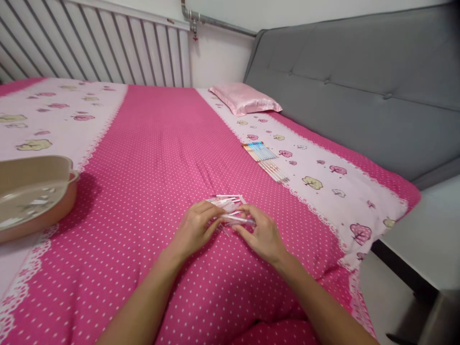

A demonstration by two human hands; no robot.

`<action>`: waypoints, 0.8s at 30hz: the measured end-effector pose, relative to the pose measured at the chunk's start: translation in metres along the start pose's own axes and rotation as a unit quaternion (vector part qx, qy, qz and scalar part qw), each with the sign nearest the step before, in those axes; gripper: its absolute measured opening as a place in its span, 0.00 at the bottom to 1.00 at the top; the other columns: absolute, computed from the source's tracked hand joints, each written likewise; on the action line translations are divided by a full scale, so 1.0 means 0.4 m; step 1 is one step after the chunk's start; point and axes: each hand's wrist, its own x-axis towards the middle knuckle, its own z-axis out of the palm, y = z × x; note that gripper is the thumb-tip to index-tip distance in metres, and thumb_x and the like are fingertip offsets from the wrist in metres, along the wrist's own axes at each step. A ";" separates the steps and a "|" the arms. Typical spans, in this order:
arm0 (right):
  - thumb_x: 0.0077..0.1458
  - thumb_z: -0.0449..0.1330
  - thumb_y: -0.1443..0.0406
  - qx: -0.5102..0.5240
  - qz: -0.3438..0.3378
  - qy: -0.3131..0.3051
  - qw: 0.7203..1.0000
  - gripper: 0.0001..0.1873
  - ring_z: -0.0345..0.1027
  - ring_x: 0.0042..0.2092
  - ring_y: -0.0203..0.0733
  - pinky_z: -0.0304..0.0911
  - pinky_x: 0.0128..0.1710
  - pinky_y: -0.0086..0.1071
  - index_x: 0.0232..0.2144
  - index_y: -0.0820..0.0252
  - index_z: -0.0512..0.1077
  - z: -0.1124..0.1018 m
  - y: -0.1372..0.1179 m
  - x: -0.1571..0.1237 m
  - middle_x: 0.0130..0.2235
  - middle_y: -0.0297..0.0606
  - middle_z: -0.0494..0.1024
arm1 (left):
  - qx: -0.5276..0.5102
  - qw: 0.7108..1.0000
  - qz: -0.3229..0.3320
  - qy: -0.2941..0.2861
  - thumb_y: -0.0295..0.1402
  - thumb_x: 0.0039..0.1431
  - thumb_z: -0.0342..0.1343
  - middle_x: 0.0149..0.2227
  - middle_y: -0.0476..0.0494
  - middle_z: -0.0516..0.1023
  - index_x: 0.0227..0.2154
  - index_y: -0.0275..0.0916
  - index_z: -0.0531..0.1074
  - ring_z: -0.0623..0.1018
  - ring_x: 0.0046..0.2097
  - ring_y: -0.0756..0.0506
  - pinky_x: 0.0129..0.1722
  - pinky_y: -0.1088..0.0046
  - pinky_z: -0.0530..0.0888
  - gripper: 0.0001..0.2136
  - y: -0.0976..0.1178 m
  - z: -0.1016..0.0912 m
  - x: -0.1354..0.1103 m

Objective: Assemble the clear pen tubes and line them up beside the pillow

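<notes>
Both my hands rest on a pink polka-dot bed sheet [154,158]. My left hand [194,229] and my right hand [260,234] meet over a small pile of thin white and clear pens [226,201]. Their fingers are closed in a pinch on one clear pen [237,219] held between them. Farther off to the right, a row of pens [266,160] with blue and orange parts lies side by side on the sheet's pale border.
A beige tray [30,196] with a few small bits inside sits at the left edge. A pink pillow [244,98] lies at the far end, by a grey padded headboard [359,81]. The bed's right edge drops to a grey floor.
</notes>
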 end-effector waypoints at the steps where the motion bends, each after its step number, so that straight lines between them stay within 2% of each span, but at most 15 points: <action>1: 0.52 0.60 0.65 0.002 -0.005 0.006 1.000 0.14 0.69 0.39 0.43 0.64 0.37 0.34 0.42 0.57 0.68 0.002 0.002 0.001 0.40 0.39 0.75 | 0.000 1.000 0.002 -0.001 0.30 0.60 0.52 0.36 0.41 0.77 0.39 0.37 0.72 0.74 0.39 0.44 0.40 0.66 0.71 0.07 0.000 0.000 0.000; 3: 0.54 0.57 0.66 0.004 -0.015 0.015 1.000 0.07 0.68 0.38 0.43 0.63 0.36 0.33 0.37 0.58 0.68 0.004 0.006 0.003 0.38 0.39 0.74 | 0.000 1.000 0.004 -0.002 0.30 0.60 0.51 0.36 0.41 0.77 0.39 0.37 0.72 0.74 0.39 0.44 0.40 0.66 0.71 0.07 0.001 0.001 0.001; 5: 0.55 0.57 0.65 0.007 -0.022 0.017 1.000 0.04 0.68 0.36 0.42 0.62 0.34 0.33 0.35 0.58 0.69 0.006 0.008 0.004 0.35 0.38 0.74 | 0.000 1.000 0.003 -0.001 0.31 0.60 0.51 0.36 0.41 0.77 0.39 0.37 0.72 0.74 0.39 0.45 0.40 0.66 0.71 0.08 0.001 0.000 0.001; 10: 0.56 0.57 0.60 0.021 -0.015 0.014 1.000 0.09 0.68 0.36 0.42 0.62 0.35 0.33 0.34 0.58 0.72 0.003 0.007 0.003 0.35 0.39 0.75 | 0.000 1.000 0.003 0.005 0.31 0.60 0.52 0.36 0.41 0.77 0.39 0.37 0.72 0.74 0.39 0.45 0.40 0.66 0.71 0.07 -0.001 -0.001 -0.001; 17: 0.58 0.54 0.58 -0.017 0.010 0.001 1.000 0.12 0.68 0.34 0.42 0.61 0.33 0.33 0.34 0.57 0.75 -0.004 -0.001 0.001 0.32 0.38 0.76 | 0.000 1.000 0.008 0.004 0.30 0.60 0.52 0.35 0.41 0.77 0.37 0.37 0.73 0.74 0.38 0.44 0.39 0.66 0.71 0.07 0.001 -0.001 0.000; 22: 0.52 0.61 0.60 0.006 -0.025 0.024 0.999 0.15 0.68 0.41 0.44 0.64 0.37 0.34 0.43 0.56 0.71 -0.001 0.003 0.002 0.41 0.39 0.75 | 0.004 1.000 0.000 0.008 0.30 0.60 0.51 0.36 0.41 0.77 0.39 0.37 0.72 0.74 0.39 0.44 0.40 0.66 0.71 0.08 0.003 0.000 0.001; 24: 0.52 0.61 0.64 0.012 -0.041 0.031 0.999 0.14 0.68 0.43 0.44 0.64 0.40 0.34 0.43 0.57 0.70 0.000 0.005 0.003 0.43 0.40 0.74 | 0.003 1.000 -0.003 0.009 0.30 0.61 0.50 0.36 0.41 0.77 0.40 0.37 0.72 0.74 0.39 0.45 0.40 0.66 0.71 0.08 0.002 0.001 0.000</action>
